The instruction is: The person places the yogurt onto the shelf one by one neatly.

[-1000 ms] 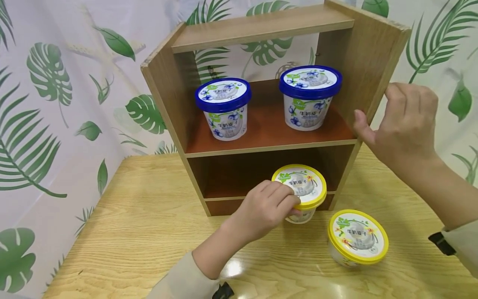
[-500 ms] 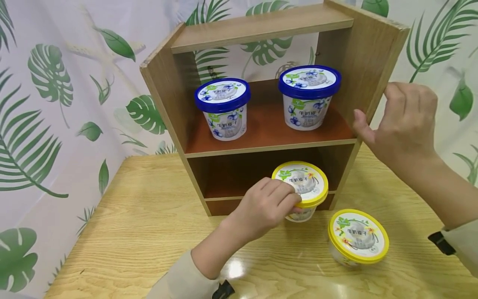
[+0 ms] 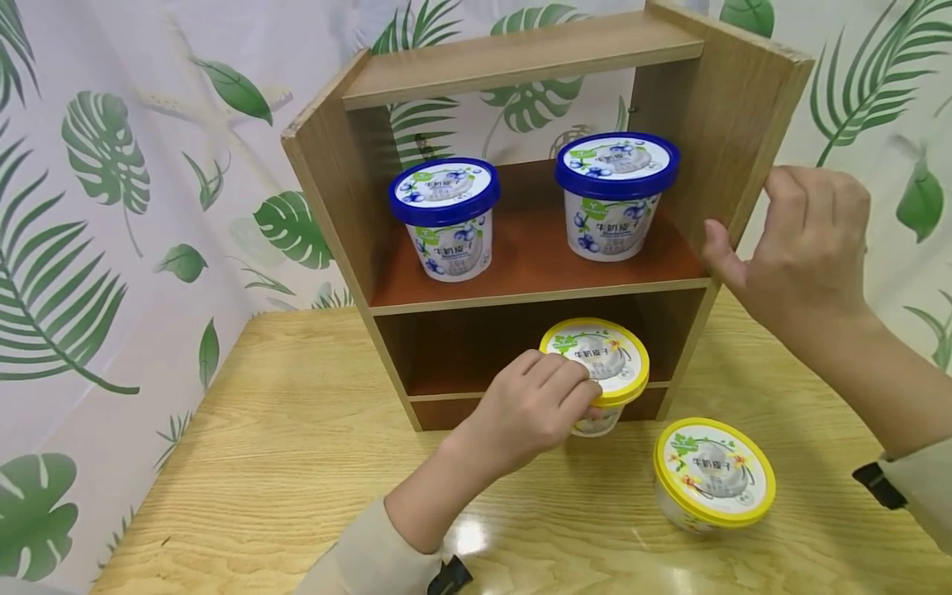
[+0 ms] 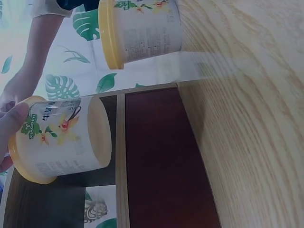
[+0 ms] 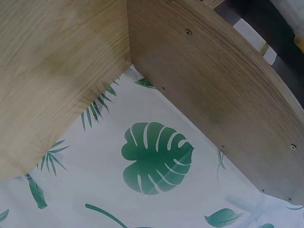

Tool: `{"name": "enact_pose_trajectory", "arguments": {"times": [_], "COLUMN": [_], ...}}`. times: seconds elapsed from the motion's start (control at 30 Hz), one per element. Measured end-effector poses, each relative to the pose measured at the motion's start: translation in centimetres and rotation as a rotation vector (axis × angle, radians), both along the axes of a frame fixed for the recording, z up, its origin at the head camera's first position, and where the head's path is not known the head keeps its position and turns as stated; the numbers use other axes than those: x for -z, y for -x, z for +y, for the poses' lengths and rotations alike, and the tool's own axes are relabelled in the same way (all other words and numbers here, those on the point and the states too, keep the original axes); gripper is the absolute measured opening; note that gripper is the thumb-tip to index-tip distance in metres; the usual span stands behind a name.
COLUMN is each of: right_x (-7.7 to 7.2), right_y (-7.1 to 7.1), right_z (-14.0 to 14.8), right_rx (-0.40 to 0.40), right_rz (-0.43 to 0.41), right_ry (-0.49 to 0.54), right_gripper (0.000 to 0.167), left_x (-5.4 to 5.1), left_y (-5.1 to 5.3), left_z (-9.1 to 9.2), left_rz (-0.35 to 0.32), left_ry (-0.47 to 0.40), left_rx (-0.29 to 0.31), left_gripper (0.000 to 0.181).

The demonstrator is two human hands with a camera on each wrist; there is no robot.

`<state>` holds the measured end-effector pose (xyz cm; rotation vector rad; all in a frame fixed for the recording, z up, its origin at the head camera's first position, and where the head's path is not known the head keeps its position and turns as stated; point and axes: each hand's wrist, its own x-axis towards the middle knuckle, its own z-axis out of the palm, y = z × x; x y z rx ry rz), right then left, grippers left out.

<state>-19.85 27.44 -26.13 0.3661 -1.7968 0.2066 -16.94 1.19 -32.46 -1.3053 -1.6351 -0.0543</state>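
My left hand (image 3: pixel 531 405) holds a yellow-lidded tub (image 3: pixel 602 359) by its lid rim, at the front of the lower compartment of a small wooden shelf (image 3: pixel 535 297). In the left wrist view this tub (image 4: pixel 64 137) shows its bare bottom, raised off the table. The right hand (image 3: pixel 811 240) grips the shelf's right side panel, thumb at the front edge and fingers on the outer side. A second yellow-lidded tub (image 3: pixel 714 475) stands on the table, right of the held one. The right wrist view shows the outside of the side panel (image 5: pixel 209 90) but no hand.
Two blue-lidded tubs, one left (image 3: pixel 446 215) and one right (image 3: pixel 617 194), stand on the shelf's upper red-brown board (image 3: pixel 528 256). The wooden table (image 3: pixel 297 463) extends left and in front. A leaf-patterned cloth (image 3: pixel 186 207) hangs behind.
My left hand has raised the yellow-lidded tub slightly toward the lower compartment. The right hand and the other tubs have stayed in place.
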Motion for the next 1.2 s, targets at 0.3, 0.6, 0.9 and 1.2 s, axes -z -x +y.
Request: {"name": "enact_pose_trajectory", "arguments": {"times": [0.3, 0.6, 0.9, 1.2], "right_x": [0.0, 0.0, -0.1, 0.0], "right_y": [0.0, 0.0, 0.0, 0.1], "right_z": [0.1, -0.1, -0.1, -0.2], "right_rx": [0.005, -0.006, -0.007, -0.011], "right_rz": [-0.019, 0.011, -0.002, 0.015], "right_ry": [-0.008, 0.010, 0.004, 0.018], "right_gripper": [0.052, 0.051, 0.051, 0.051], "left_x": [0.4, 0.9, 1.5, 2.0], "left_y": [0.5, 0.9, 1.6, 2.0], "left_z": [0.2, 0.3, 0.6, 1.0], "left_rz": [0.037, 0.029, 0.061, 0.099], "left_ry": [-0.024, -0.023, -0.069, -0.109], "left_rx": [-0.027, -0.034, -0.034, -0.018], "left_gripper": [0.023, 0.024, 0.023, 0.016]}}
